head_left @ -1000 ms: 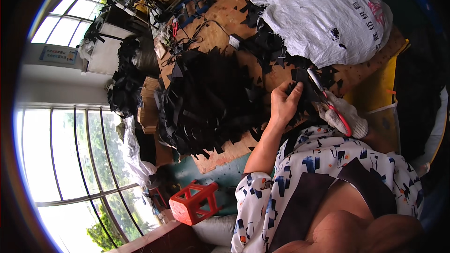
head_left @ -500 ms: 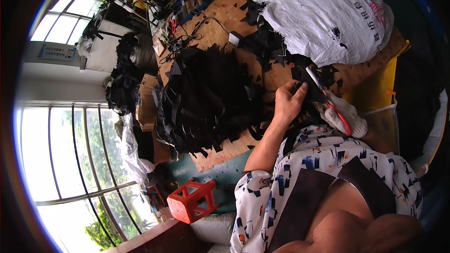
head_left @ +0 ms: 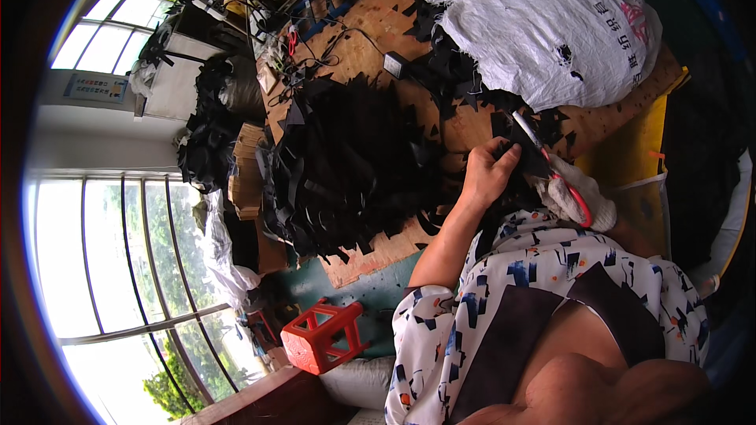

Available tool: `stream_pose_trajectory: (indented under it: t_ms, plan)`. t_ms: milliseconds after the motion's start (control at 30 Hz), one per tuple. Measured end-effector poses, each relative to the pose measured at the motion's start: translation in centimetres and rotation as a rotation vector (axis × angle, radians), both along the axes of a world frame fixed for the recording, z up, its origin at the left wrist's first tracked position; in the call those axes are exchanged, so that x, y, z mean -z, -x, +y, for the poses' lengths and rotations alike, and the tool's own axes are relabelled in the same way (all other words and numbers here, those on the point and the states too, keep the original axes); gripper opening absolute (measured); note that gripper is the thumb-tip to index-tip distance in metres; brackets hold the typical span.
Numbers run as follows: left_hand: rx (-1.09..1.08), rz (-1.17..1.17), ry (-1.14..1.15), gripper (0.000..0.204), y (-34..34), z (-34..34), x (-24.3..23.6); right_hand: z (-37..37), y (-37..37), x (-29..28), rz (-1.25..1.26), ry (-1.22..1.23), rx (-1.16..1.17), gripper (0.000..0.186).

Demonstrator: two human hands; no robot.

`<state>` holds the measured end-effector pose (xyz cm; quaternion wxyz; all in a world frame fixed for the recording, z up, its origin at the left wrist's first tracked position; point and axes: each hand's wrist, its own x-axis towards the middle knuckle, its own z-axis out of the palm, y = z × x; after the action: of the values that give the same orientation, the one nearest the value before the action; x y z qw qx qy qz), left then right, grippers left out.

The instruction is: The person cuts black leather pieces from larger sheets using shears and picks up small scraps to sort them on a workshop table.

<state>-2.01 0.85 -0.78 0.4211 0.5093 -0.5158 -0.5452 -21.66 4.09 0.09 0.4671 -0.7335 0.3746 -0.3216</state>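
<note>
Between the thumb and fingers of my left hand [head_left: 488,173] is a piece of black fabric [head_left: 537,159], part of which hangs down toward my lap. My right hand [head_left: 581,195], in a whitish knit glove, grips a pair of scissors [head_left: 571,189] by the red handles. The blades lie close against the fabric and point up and away from me; whether they are fully closed is hard to see. Left of my hands, a big heap of black fabric pieces [head_left: 354,165] covers much of the wooden table [head_left: 358,55].
A white woven sack [head_left: 528,31] lies at the table's far right, with black scraps along its edge. A small black box with a cable [head_left: 394,65] sits beyond the heap. On the floor at left stands a red plastic stool [head_left: 321,338]. Yellow cloth [head_left: 638,189] hangs at right.
My left hand has shifted very slightly to the right and down with the fabric. The scissors and gloved right hand stay in nearly the same place.
</note>
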Motion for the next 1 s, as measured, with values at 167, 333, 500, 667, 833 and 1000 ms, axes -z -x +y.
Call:
stream_pose_trajectory:
  t_ms: [167, 333, 500, 667, 833, 1000]
  plan:
    - [0.032, 0.049, -0.003, 0.02, -0.1, -0.1, 0.0, -0.3, 0.7, 1.6, -0.667, -0.932, -0.108, 0.035]
    - [0.046, -0.022, -0.006, 0.021, -0.8, 0.0, -0.9, -0.6, 0.5, 3.1, -0.773, -1.098, -0.001, 0.039]
    - [-0.043, -0.02, 0.183, 0.022, -1.5, 0.8, -5.1, -0.8, -0.1, 1.0, -0.807, -0.938, 0.071, 0.043]
    - [-0.064, 0.038, 0.526, 0.018, -3.5, 1.0, -13.6, -1.1, 1.0, 3.9, -1.169, -1.213, -0.082, 0.043]
    - [-0.269, 0.125, 0.709, 0.013, -5.3, 0.0, -20.6, -1.1, 0.3, 3.3, -1.058, -0.985, 0.015, 0.041]
    - [-0.645, 0.189, 0.9, 0.025, -8.3, 2.1, -26.1, -1.0, -0.6, 4.0, -0.992, -1.025, 0.282, 0.038]
